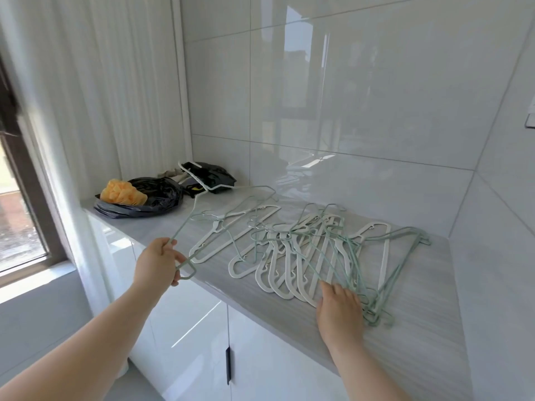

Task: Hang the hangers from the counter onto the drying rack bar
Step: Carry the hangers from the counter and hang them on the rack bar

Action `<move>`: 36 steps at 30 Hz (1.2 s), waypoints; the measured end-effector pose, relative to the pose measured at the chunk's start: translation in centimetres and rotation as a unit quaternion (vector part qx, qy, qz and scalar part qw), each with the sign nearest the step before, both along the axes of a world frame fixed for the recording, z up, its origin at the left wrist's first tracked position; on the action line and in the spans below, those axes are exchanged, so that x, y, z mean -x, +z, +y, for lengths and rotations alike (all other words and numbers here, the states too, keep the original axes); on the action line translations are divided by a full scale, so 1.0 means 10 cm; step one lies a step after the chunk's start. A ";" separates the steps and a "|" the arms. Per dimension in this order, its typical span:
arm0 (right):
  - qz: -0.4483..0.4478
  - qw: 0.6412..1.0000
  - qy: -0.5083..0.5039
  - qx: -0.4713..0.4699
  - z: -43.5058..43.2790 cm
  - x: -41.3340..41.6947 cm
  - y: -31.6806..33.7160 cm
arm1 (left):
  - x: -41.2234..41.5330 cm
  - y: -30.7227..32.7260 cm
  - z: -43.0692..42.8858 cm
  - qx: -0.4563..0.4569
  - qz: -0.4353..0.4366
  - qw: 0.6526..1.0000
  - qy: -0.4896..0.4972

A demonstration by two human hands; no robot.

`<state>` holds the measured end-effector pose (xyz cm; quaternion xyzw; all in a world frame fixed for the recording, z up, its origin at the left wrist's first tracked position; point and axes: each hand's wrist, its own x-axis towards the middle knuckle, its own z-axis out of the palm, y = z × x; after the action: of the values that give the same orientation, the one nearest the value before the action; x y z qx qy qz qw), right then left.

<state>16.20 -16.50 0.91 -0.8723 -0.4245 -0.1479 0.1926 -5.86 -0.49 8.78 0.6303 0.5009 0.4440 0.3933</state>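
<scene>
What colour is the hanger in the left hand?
Pale green. The left hand grips the wire hanger; the head view shows it.

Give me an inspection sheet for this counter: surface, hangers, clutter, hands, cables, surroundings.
Surface: grey striped counter over white cabinets.
Job's things: white and green hangers piled flat; one green hanger in hand; drying rack bar not in view.
Clutter: black bag with an orange item; dark bundle behind.
Grippers: left hand grips the green hanger; right hand rests flat on the pile.
Cables: nothing seen.
Surroundings: tiled wall, window at left.
</scene>
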 end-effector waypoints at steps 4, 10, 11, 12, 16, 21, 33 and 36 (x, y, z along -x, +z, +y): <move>-0.065 0.997 0.006 -0.044 -0.01 0.06 0.04 | 0.08 -0.02 0.01 0.014 -0.040 0.999 0.017; -0.034 0.991 0.092 -0.097 0.18 0.12 0.29 | 0.36 -0.04 -0.22 -0.026 -0.007 1.000 0.007; -0.016 0.986 0.118 -0.120 0.25 0.15 0.36 | 0.41 -0.03 -0.28 -0.038 0.004 0.999 0.005; 0.000 0.980 0.144 -0.139 0.33 0.19 0.44 | 0.47 -0.02 -0.36 -0.046 0.008 0.999 0.001; -0.010 0.957 0.224 -0.184 0.55 0.39 0.84 | 0.70 0.05 -0.68 -0.060 0.016 0.998 -0.019; -0.078 0.955 0.245 -0.147 0.56 0.63 1.36 | 1.04 0.19 -1.05 -0.098 0.030 0.993 -0.054; -0.029 0.898 0.430 -0.094 0.26 2.72 1.76 | 2.71 0.54 -1.83 -0.144 0.313 0.937 0.058; -0.079 0.850 0.514 -0.082 0.14 3.74 1.76 | 3.26 0.64 -2.10 -0.171 0.343 0.912 0.146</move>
<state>-21.16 -15.08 18.52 -0.4960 -0.8124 -0.1304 0.2773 -38.51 -21.48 15.17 0.7210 0.6079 0.3323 0.0142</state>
